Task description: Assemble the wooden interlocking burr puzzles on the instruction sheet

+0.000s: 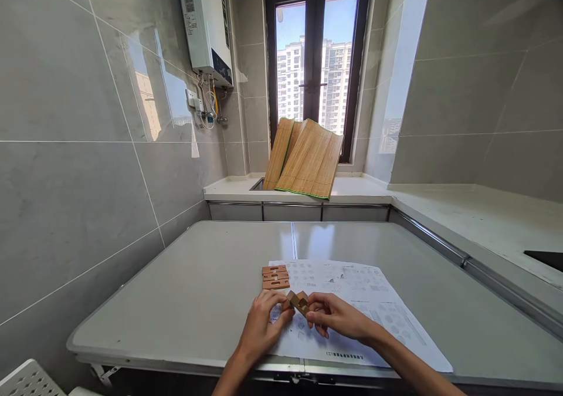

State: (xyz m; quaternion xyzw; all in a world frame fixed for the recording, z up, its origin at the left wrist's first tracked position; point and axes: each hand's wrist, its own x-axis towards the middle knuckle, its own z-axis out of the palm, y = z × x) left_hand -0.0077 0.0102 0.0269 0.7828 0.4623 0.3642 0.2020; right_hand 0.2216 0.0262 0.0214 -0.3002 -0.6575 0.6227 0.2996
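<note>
Just above a printed paper sheet [352,325], both hands grip a small brown wooden puzzle of interlocking notched pieces [299,303]. My left hand [264,322] pinches its left side between thumb and fingers. On its right side, my right hand [336,317] closes its thumb and fingertips round the wood. The fingers partly hide the puzzle, so I cannot make out how its pieces fit together. Beyond my left hand, several flat reddish-brown wooden pieces with cut-outs [275,277] lie side by side at the sheet's left edge. Small diagrams cover the paper.
The pale folding table [176,302] has a seam down its middle. Behind it, a bamboo mat [308,158] leans on the white counter [365,188] below the window. A water heater [204,29] hangs on the left wall. A white perforated chair [30,379] shows at lower left.
</note>
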